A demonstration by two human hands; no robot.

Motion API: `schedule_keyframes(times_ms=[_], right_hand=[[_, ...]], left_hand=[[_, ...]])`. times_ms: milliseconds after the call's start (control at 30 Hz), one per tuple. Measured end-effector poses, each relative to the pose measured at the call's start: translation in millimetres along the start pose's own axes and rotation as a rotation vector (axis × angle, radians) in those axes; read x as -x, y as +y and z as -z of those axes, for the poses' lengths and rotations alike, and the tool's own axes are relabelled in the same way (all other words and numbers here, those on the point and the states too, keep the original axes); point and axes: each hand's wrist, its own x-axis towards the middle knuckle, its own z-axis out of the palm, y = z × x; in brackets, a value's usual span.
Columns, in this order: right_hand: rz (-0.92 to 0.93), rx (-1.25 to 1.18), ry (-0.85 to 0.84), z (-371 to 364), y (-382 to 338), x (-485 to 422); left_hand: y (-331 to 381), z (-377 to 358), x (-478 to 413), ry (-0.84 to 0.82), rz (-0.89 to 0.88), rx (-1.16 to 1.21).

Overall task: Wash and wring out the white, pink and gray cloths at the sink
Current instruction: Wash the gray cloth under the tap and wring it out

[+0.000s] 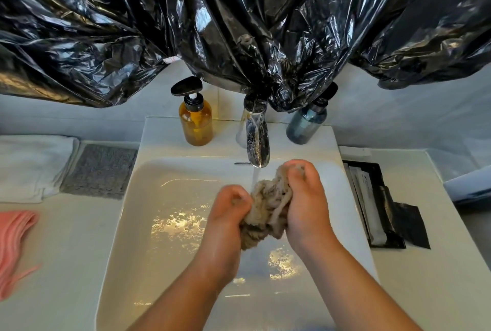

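Over the white sink (138,224), both my hands grip a wet, bunched beige-grey cloth (265,211). My left hand (225,213) clutches its left side, my right hand (305,203) its right side and top. Water runs from the chrome tap (256,136) onto the cloth. A folded white cloth (29,168) and a grey cloth (101,171) lie on the counter at the left. A pink cloth (13,245) lies nearer me at the left edge.
An amber pump bottle (196,120) stands left of the tap, a blue-green bottle (307,123) right of it. Crumpled black plastic sheeting (239,25) hangs above the sink. A black tray with packets (372,203) sits on the right counter.
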Motion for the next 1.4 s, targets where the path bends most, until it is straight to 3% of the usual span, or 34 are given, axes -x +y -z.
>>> schedule_keyframes(times_ms=[100, 167, 267, 333, 433, 500, 600, 700, 767, 833, 933, 1000, 1067, 1267, 1400], right_hand=[[-0.020, -0.117, -0.148, -1.0, 15.2, 28.0], [0.048, -0.045, -0.161, -10.9, 30.9, 45.7], [0.205, 0.191, 0.006, -24.6, 36.2, 49.6], [0.237, 0.222, 0.081, -26.6, 26.1, 39.8], [0.221, 0.231, 0.071, -23.3, 8.9, 19.9], [0.170, 0.170, 0.065, -19.1, -0.9, 3.8], [-0.082, -0.070, 0.095, -9.5, -2.9, -14.4], [-0.282, -0.405, 0.038, 0.7, 5.9, 0.4], [-0.218, -0.349, -0.053, 3.6, 14.2, 25.6], [-0.072, -0.219, -0.116, -0.9, 20.0, 48.4], [0.122, 0.092, -0.035, -13.5, 27.7, 55.8], [0.153, 0.245, 0.076, -18.3, 21.6, 47.7], [0.115, 0.274, 0.076, -18.1, 14.0, 36.9], [0.049, 0.249, 0.014, -10.1, 1.6, 8.4], [-0.050, -0.138, -0.048, 9.3, -12.4, -1.0]], left_hand=[[1.0, 1.0, -20.8, 0.178, 0.042, 0.192], [4.8, -5.0, -25.0, 0.130, 0.043, 0.203], [10.5, -16.0, -21.3, 0.077, -0.011, -0.002], [6.0, -19.1, -20.6, 0.077, -0.032, -0.118], [4.4, -21.5, -13.2, 0.078, -0.059, -0.201], [6.2, -21.9, -3.3, -0.033, 0.004, -0.187], [4.9, -17.4, 7.8, -0.104, 0.026, -0.135], [11.6, -9.7, -0.3, -0.035, -0.020, 0.091], [15.5, -4.8, -13.0, -0.006, 0.008, 0.235], [17.8, -8.6, -19.3, -0.028, 0.076, 0.228], [16.2, -21.2, -14.1, -0.042, 0.017, 0.009], [7.7, -23.7, -13.9, -0.033, -0.065, -0.183], [9.7, -22.8, -11.7, 0.009, -0.084, -0.243], [-0.8, -7.1, 4.5, -0.151, -0.083, -0.282], [-23.6, 22.7, 3.1, -0.185, -0.173, -0.648]])
